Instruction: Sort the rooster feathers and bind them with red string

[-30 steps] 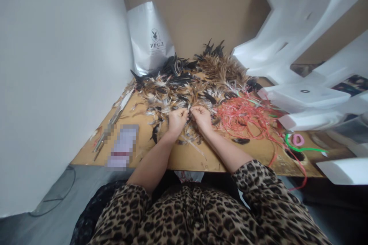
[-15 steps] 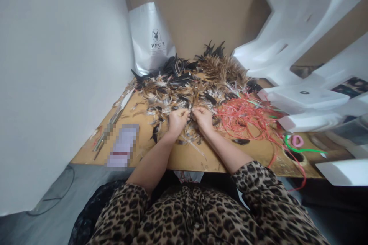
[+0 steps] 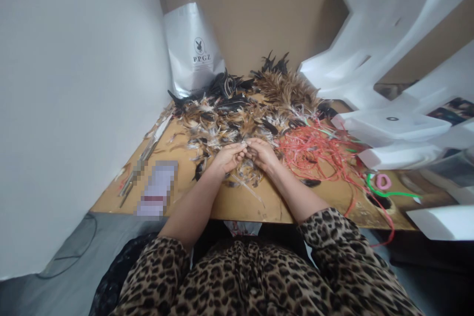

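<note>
My left hand (image 3: 228, 156) and my right hand (image 3: 261, 153) meet fingertip to fingertip over the near edge of a feather pile (image 3: 218, 121). Both hands are closed in a pinch. Whatever lies between the fingers is too small to make out. Brown, white and black feathers spread behind and around the hands. Just below them, a few thin pale quills (image 3: 249, 188) rest on the wooden table (image 3: 237, 210). To the right of my right hand sits a tangle of red string (image 3: 311, 150).
A silver bag (image 3: 194, 54) stands at the back left. Thin rods (image 3: 142, 158) and a blurred-out purple rectangle (image 3: 157, 190) lie on the left. White sewing-machine-like equipment (image 3: 392, 123) fills the right, with a green cord (image 3: 398, 194) and pink ring (image 3: 383, 181) before it.
My left hand has turned so that its curled fingers show more. My right hand's fingers have shifted slightly, and both hands remain together at the same spot.
</note>
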`<state>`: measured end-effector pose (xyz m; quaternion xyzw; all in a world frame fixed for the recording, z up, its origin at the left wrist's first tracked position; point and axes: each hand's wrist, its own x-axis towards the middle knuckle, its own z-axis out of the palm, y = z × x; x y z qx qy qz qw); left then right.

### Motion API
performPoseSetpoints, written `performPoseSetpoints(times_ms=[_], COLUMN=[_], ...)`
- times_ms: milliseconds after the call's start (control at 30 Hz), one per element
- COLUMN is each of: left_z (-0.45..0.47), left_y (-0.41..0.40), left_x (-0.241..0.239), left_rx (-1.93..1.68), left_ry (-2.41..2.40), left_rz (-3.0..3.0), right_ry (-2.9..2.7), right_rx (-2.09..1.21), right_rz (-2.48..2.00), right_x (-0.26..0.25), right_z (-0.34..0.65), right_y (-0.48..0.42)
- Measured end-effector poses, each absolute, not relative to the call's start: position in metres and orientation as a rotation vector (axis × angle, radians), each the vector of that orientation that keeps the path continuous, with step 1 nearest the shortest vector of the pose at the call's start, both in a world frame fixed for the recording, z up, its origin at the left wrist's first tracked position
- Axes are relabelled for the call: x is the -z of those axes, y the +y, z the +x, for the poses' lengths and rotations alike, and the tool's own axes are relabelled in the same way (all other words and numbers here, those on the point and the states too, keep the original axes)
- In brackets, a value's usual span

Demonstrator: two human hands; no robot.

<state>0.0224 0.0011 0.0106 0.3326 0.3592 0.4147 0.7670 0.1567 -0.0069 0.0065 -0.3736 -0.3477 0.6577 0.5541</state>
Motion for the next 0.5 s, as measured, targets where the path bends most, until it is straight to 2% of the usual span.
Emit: performPoseSetpoints(times_ms=[133,500], left_z=[0.0245,0.0328], left_y=[-0.0014,-0.0037], left_x=[-0.0137,-0.0094], left_rx=[-0.995,-1.179], left_ry=[0.857,1.031], left_rz=[0.878,0.924], right_ry=[-0.871,-1.33], right_rx=[-1.459,-0.936], right_rz=[-0.975,-1.222], right_x=[-0.0043,-0.0028], right_z=[0.1575,0.1522], right_y=[-0.0056,-0.013])
